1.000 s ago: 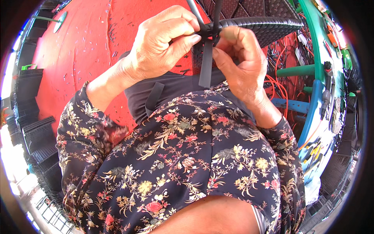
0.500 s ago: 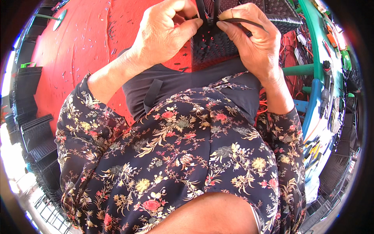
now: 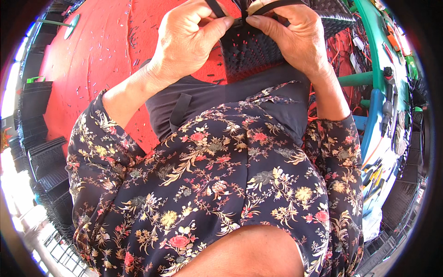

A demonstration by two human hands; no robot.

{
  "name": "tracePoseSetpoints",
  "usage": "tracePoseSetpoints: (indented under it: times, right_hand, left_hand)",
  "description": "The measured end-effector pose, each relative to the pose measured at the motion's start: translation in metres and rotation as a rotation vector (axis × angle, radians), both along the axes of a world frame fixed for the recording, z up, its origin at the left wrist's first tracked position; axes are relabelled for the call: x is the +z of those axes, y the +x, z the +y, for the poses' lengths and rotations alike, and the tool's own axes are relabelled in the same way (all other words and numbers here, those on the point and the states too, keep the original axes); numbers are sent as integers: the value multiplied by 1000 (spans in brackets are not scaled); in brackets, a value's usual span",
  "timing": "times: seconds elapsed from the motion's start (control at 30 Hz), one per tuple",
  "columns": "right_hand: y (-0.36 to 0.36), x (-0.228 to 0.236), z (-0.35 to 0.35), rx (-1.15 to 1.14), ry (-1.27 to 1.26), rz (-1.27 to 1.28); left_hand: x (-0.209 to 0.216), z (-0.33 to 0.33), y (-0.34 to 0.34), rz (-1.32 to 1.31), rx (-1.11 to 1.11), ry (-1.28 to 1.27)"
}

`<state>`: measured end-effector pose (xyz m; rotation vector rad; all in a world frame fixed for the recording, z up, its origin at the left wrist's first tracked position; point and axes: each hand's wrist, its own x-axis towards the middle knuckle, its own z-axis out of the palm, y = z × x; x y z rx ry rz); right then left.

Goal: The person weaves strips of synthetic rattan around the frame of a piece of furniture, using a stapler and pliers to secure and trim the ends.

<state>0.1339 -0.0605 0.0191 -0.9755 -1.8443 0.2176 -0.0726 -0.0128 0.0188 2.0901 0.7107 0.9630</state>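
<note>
Both hands have risen toward the far edge since earlier. Left hand [image 3: 187,39] pinches a black strap [image 3: 214,7]; right hand [image 3: 290,34] grips another strap against the black woven basket [image 3: 251,57], over the red mat [image 3: 87,60].

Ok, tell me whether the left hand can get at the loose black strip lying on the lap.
Probably yes: the left hand pinches a strip at the woven basket, but nothing covers the loose black strip just below its wrist.

A red floor mat [image 3: 83,60] carries scattered small black strip offcuts [image 3: 122,34] and stacked black woven baskets [image 3: 39,152].
</note>
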Motion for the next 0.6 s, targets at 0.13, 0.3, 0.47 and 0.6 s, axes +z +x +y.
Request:
tracePoseSetpoints:
  times: [0.13,0.3,0.47,0.6]
  right_hand:
    - [1,-1,-1,30,-36,55]
    - [0,-2,0,8,-57,53]
    - [1,0,-1,11,-45,67]
    - [3,-1,-2,13,-42,63]
  left_hand:
    - [-6,2,-2,-110,-113,243]
    - [1,1,-2,-136,-116,495]
    - [7,1,-3,-114,-116,528]
    - [11,-1,-6,-16,-161,647]
